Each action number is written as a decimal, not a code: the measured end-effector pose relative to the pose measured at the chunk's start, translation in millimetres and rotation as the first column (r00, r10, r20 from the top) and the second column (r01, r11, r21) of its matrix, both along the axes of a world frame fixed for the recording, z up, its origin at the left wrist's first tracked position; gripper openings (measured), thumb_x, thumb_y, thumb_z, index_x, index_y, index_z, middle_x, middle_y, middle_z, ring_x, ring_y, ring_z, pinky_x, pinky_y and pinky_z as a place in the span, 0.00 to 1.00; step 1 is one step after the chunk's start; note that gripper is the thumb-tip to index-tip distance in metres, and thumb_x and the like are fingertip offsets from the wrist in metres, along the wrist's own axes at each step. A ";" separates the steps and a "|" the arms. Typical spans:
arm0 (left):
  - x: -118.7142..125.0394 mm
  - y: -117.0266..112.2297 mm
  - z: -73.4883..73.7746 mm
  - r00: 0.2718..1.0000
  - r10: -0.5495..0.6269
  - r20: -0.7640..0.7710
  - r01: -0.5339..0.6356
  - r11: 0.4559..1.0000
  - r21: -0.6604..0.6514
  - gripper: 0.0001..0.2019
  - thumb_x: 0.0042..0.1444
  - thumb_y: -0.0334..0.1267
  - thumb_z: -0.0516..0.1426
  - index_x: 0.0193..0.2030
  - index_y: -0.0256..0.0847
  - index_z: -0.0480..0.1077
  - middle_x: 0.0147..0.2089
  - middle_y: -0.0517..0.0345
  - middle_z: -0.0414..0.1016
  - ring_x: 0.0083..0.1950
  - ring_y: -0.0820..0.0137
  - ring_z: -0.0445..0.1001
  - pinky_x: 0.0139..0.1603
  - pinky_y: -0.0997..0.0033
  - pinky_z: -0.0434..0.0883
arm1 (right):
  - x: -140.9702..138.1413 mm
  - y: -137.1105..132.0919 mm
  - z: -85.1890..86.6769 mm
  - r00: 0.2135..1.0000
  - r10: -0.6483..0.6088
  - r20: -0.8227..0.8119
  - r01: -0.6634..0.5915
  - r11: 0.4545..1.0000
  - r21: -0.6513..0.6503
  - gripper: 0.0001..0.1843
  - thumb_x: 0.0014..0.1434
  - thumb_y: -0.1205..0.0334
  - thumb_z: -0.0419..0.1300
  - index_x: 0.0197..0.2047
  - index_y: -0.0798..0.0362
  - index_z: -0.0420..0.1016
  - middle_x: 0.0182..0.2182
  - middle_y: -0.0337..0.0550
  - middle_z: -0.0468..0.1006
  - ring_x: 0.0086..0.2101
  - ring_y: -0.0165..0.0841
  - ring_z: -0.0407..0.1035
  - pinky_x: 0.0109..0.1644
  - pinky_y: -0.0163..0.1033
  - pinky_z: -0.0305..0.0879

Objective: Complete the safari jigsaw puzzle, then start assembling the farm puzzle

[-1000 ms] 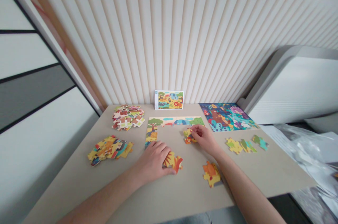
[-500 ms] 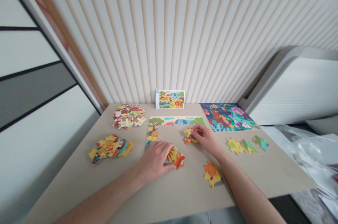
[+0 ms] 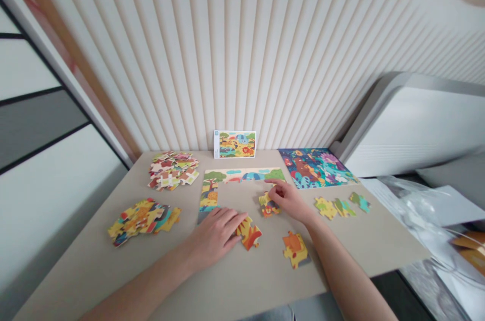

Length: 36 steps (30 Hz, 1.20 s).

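Note:
My left hand (image 3: 217,235) lies on the table with its fingers stretched out, fingertips and thumb beside joined yellow and orange puzzle pieces (image 3: 250,234). Part of those pieces is hidden under the hand. My right hand (image 3: 288,201) has its index finger stretched toward the right end of the puzzle's top border, while the thumb and curled fingers are on a small joined group of lion puzzle pieces (image 3: 267,206). A partly assembled puzzle border (image 3: 209,195) runs along the top and left side. More joined orange and yellow pieces (image 3: 294,249) lie nearer the front.
Two heaps of loose puzzle pieces, one reddish (image 3: 172,170) and one yellow (image 3: 142,221), are at left. A picture card (image 3: 235,144) leans on the wall. At right are a dark finished puzzle (image 3: 318,168) and several green-yellow pieces (image 3: 335,207). Plastic wrapping (image 3: 413,205) lies beyond the table.
The camera view has shifted to the right. My right index finger has straightened away from the lion pieces, which sit slightly lower and turned. My left hand stays by its pieces.

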<state>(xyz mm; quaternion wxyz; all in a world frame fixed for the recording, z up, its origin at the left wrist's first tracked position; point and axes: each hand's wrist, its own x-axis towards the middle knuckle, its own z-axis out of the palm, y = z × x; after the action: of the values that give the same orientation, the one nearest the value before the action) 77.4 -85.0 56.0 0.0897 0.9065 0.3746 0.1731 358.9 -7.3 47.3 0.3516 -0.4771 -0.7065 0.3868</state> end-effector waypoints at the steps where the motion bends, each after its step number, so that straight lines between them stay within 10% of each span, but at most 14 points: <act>1: 0.1 0.1 -0.1 1.000 -0.007 -0.003 0.007 1.000 0.001 0.26 0.62 0.36 0.60 0.66 0.47 0.61 0.55 0.52 0.72 0.55 0.59 0.71 0.59 0.55 0.67 | 0.3 -1.6 2.3 0.999 0.030 0.019 -0.029 1.000 -0.008 0.19 0.62 0.58 0.56 0.55 0.54 0.73 0.24 0.34 0.69 0.24 0.27 0.60 0.29 0.32 0.58; 15: 1.4 -1.2 4.1 0.988 -0.145 -0.054 0.146 0.989 0.030 0.25 0.65 0.29 0.51 0.68 0.46 0.60 0.52 0.51 0.72 0.51 0.62 0.71 0.57 0.57 0.66 | 1.6 -16.1 24.2 0.936 0.327 0.128 -0.302 0.936 -0.183 0.12 0.59 0.62 0.55 0.37 0.52 0.81 0.22 0.36 0.73 0.22 0.28 0.64 0.27 0.32 0.60; 29: 2.9 1.6 -0.3 0.969 -0.243 -0.045 0.248 0.953 0.172 0.15 0.67 0.37 0.56 0.60 0.45 0.69 0.50 0.53 0.78 0.52 0.65 0.74 0.57 0.60 0.67 | -3.8 -12.6 12.1 0.973 0.092 0.212 -0.105 0.993 0.049 0.21 0.66 0.49 0.54 0.26 0.52 0.73 0.20 0.37 0.71 0.22 0.28 0.59 0.27 0.34 0.55; 36: -43.3 39.2 6.6 0.991 0.134 0.030 -0.137 0.945 0.297 0.19 0.64 0.26 0.51 0.57 0.43 0.72 0.51 0.50 0.78 0.53 0.61 0.74 0.58 0.56 0.67 | -1.0 -8.9 9.8 0.959 0.052 0.278 -0.087 0.990 0.115 0.21 0.67 0.52 0.53 0.26 0.52 0.73 0.21 0.37 0.73 0.22 0.28 0.59 0.27 0.35 0.53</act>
<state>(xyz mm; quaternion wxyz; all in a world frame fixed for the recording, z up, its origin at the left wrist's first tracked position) 34.1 -45.7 62.6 -0.0584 0.8809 0.4051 0.2378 357.8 -16.2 57.0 0.2659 -0.4777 -0.7878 0.2837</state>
